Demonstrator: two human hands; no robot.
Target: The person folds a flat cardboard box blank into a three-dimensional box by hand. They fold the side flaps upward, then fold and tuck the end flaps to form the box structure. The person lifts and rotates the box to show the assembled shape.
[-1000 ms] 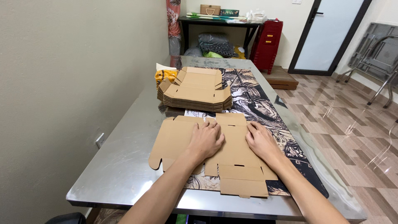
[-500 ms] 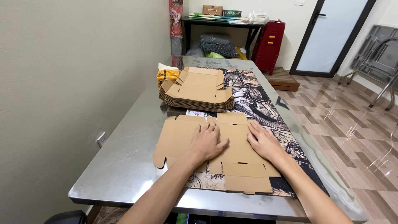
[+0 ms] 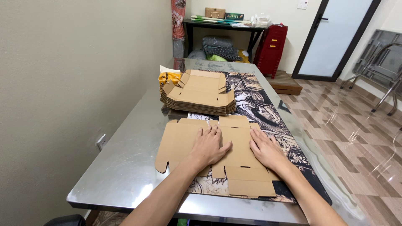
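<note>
Little has changed since the earlier frames: both hands keep pressing on the same flat cardboard sheet, and the view has shifted only slightly.

Left hand (image 3: 208, 146): palm down, fingers spread, flat on the centre-left of the unfolded cardboard box blank (image 3: 217, 157). It grips nothing, only presses.

Right hand (image 3: 266, 149): palm down, fingers together and pointing away from the person, flat on the right part of the same blank, near its right edge. It grips nothing either.

Blank: lies flat at the near end of the desk (image 3: 125, 167), partly on bare metal at its left, partly over the dark printed mat (image 3: 268, 104). Its flaps stick out at left, at the far edge and at the near edge. The near flap reaches close to the desk's front edge.

Beyond the blank, near but apart from it: a stack of identical flat cardboard blanks (image 3: 199, 94), neatly piled, left part on metal, right part on the mat. A yellow packet (image 3: 169, 78) sits just behind the stack's left corner, touching or nearly so; I cannot tell which.

Surroundings: plain wall along the left of the desk. At the far end of the room a dark side table (image 3: 222, 26) with items on top, bags beneath it, red stacked stools (image 3: 271, 48) beside it, and a door (image 3: 333, 37) at right. Tiled floor (image 3: 360, 138) to the right, with folding metal chairs (image 3: 379, 67) at the far right edge.
</note>
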